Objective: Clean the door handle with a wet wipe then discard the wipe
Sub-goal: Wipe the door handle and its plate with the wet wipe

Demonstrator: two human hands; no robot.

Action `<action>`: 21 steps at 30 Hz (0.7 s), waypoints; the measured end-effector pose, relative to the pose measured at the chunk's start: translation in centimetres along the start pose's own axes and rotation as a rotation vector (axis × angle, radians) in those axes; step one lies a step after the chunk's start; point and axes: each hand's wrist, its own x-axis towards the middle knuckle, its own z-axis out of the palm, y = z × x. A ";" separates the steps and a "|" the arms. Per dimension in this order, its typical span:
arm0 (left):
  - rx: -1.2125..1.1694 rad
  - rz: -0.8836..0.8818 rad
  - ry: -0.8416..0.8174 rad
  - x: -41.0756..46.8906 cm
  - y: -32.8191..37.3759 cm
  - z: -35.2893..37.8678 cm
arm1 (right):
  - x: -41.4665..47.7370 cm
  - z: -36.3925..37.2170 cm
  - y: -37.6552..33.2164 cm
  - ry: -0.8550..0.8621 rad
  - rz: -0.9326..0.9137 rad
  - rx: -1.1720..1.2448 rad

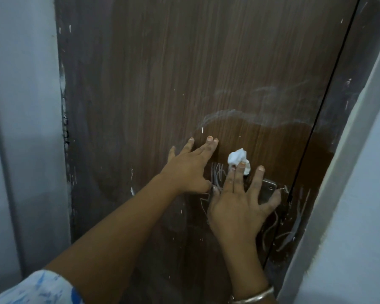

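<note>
Step in hand: wiping at the door handle (269, 190). Discarding is not yet due.

Position of items: the wet wipe (239, 160) is crumpled into a small white wad and lies against the brown door (162, 84), just above the handle's metal plate. Only a corner of that plate shows. The rest, and any lever, is covered by the hand.

Right hand (237, 205): laid over the handle area with its fingers (239, 174) straight and spread wide. The tips of two of them press the wad to the door. No finger is curled round it. The outer fingers rest across the metal plate.

Left hand (190, 170): flat on the door just left of the handle, fingers (208, 148) splayed, holding nothing. It appears to brace the door.

Recommendation: the wad sits above the metal, not on it, so it should be drawn down onto the plate. It is better gathered under more of the fingers, since a wad pinned by the tips alone is likely to slip or roll. The wipe should then pass over all faces of the handle with the left hand keeping the door from swinging.

Noted: white scribbles (217, 175) mark the door beside the handle.
</note>
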 end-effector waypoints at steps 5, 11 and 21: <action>0.003 -0.012 -0.018 0.2 0.4 -0.7 | -0.1 -0.2 -0.9 0.018 0.048 0.029; 0.090 -0.009 0.091 0.4 1.5 -1.0 | 0.6 0.7 -2.4 -0.028 -0.034 -0.008; 0.021 -0.021 0.032 0.5 1.0 -2.1 | 0.9 0.6 -4.1 0.002 -0.093 0.021</action>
